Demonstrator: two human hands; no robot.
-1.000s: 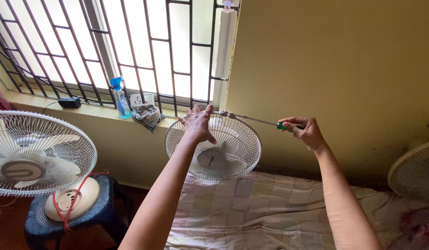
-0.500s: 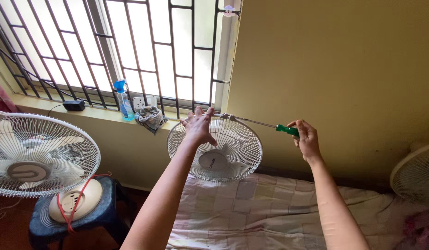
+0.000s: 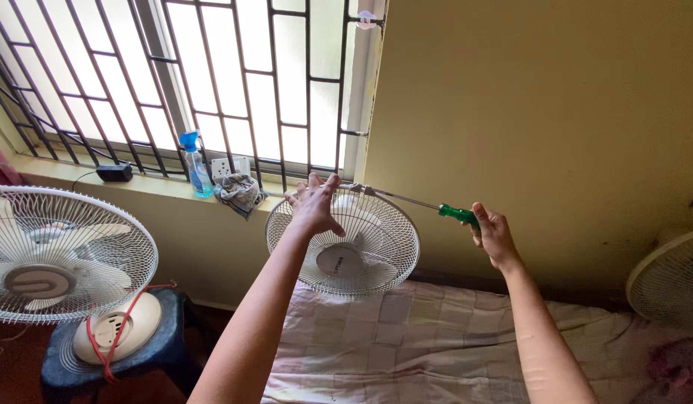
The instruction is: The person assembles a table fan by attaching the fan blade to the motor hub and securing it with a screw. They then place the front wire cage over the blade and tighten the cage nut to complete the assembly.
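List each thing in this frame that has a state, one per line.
Fan: on the bed, grille on, blades at rest.
Left hand: gripping the grille's top rim.
Right hand: shut on the screwdriver, tip at the rim's clip.
Second fan: on a stool, blades at rest.
Spray bottle: upright on the sill.

I see a bed with a pale checked patchwork sheet (image 3: 406,337); a small white wire-cage fan (image 3: 343,243) stands on it; a dark blue plastic stool (image 3: 148,352) holds a big white fan (image 3: 62,262); a yellow window ledge (image 3: 159,187) holds a blue spray bottle (image 3: 194,163), a crumpled grey cloth (image 3: 238,191) and a small black box (image 3: 113,173).
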